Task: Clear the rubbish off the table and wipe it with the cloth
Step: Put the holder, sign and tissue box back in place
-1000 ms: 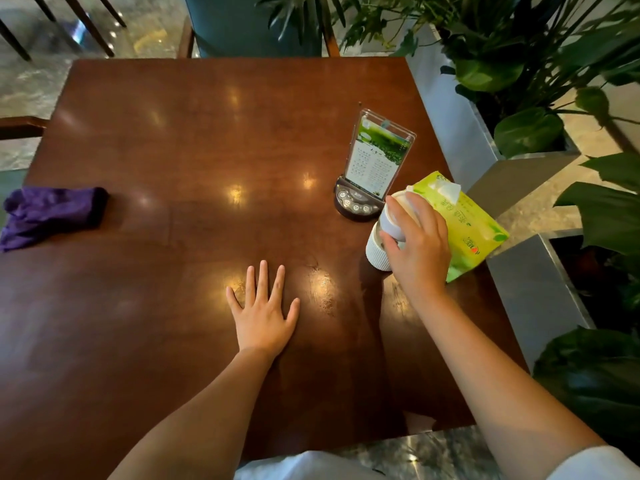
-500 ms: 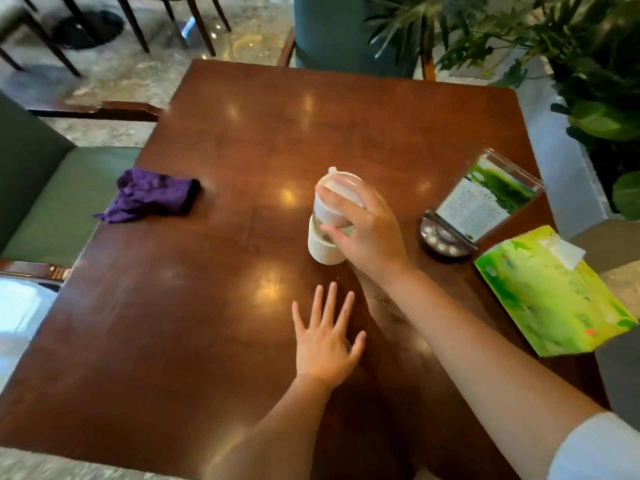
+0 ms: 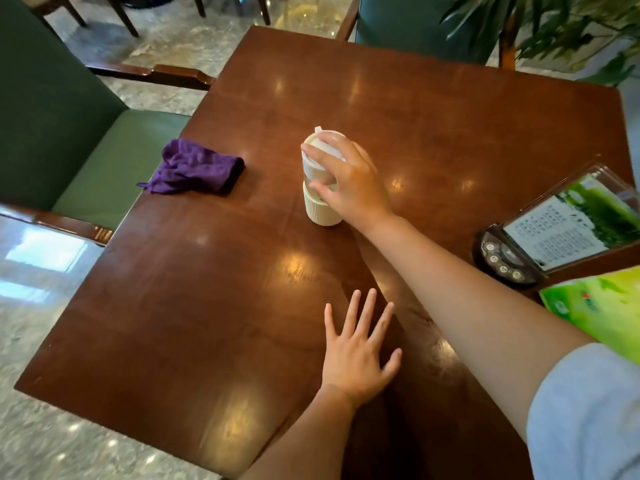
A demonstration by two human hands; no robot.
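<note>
A white cup (image 3: 321, 202) with a ribbed base and a lid is seen upright near the middle of the brown bench (image 3: 433, 109), gripped from above and the side by the right hand (image 3: 349, 181). The left hand (image 3: 356, 355) is laid flat and open on the bench, on the near side of the cup. A crumpled purple cloth (image 3: 197, 168) is noted left of the cup, apart from it. A menu stand (image 3: 554, 233) and a green tissue pack (image 3: 602, 303) are recorded well right of the cup.

cup (image 3: 320, 202) upper side hidden by right hand (image 3: 349, 181) | tissue pack (image 3: 599, 306) cut off at right edge
</note>
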